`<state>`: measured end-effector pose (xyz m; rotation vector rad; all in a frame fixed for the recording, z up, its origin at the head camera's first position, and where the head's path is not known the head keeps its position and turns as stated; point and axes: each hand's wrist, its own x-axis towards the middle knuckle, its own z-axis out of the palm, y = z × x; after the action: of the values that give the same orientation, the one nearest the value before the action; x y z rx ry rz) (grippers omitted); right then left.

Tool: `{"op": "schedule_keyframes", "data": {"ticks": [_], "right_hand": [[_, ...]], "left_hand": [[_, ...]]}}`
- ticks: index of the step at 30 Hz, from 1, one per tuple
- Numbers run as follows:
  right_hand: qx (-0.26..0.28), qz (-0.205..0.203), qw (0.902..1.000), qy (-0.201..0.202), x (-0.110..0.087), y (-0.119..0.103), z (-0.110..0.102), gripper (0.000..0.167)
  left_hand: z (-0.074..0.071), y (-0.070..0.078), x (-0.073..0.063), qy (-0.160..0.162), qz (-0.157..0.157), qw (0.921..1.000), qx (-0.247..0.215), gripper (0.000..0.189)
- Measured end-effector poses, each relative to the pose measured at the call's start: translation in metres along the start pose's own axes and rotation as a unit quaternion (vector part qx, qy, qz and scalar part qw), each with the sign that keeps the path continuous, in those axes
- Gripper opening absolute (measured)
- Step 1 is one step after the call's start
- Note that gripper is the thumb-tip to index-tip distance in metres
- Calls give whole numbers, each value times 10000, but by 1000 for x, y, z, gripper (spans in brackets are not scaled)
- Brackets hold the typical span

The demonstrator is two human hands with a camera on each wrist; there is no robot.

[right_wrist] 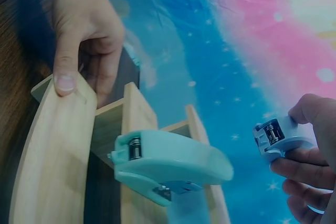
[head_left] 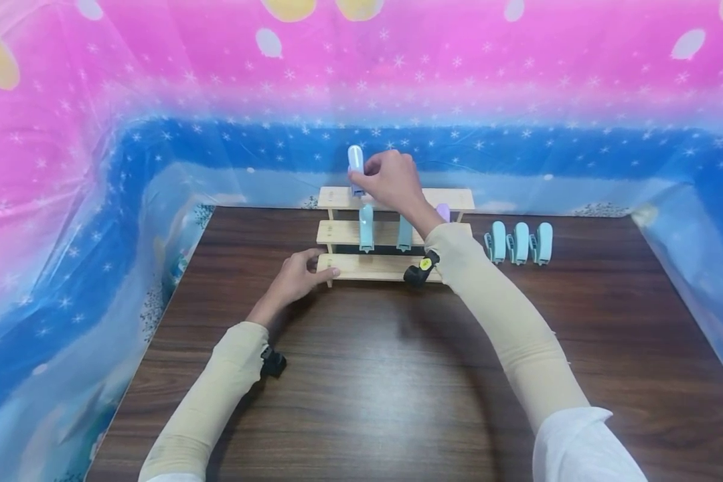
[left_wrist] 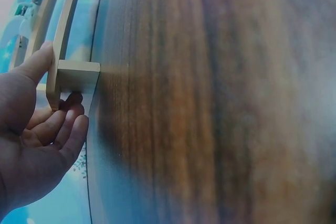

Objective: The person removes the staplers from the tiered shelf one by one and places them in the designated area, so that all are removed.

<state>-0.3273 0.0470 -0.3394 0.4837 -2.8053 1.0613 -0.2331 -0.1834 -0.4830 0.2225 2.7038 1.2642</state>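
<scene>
on my head feed, backdrop (head_left: pixel 361 80) is biggest: pink over blue, behind everything. table (head_left: pixel 361 375) below it, dark wood grain. rack (head_left: pixel 385 232) sits near the table's far edge: pale wood, three boards stepping up toward the backdrop. two arms in cream sleeves (head_left: pixel 518 335) reach in from the near side.

i have the left hand (head_left: pixel 295 276) gripping the rack's bottom board (head_left: pixel 367 266) at its left end, thumb on top, fingers bent round behind. i have the right hand (head_left: pixel 397 179) at the top board (head_left: pixel 440 199), pinched narrow, thumb and fingers holding the pale blue stapler (head_left: pixel 355 161) upright over that board's left part. can't tell if its base touches.

two teal staplers (head_left: pixel 366 227) on the middle board (head_left: pixel 343 231), gap between them. lilac stapler (head_left: pixel 442 212) to their right, mostly hidden by the right arm; can't read its base. three mint staplers (head_left: pixel 521 242) in a row on the table, just right of the rack. black camera (head_left: pixel 274 362) on each wrist.
</scene>
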Motion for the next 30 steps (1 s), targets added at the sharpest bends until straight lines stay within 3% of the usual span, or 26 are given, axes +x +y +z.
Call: {"op": "schedule_keyframes", "data": {"ticks": [15, 30], "right_hand": [[32, -311, 9991, 296, -14, 8, -33, 34], [39, -84, 9988, 474, -28, 27, -60, 41]], "left_hand": [[-1, 2, -1, -65, -10, 10000, -44, 77], [0, 3, 0, -26, -8, 9999, 97, 77]]}}
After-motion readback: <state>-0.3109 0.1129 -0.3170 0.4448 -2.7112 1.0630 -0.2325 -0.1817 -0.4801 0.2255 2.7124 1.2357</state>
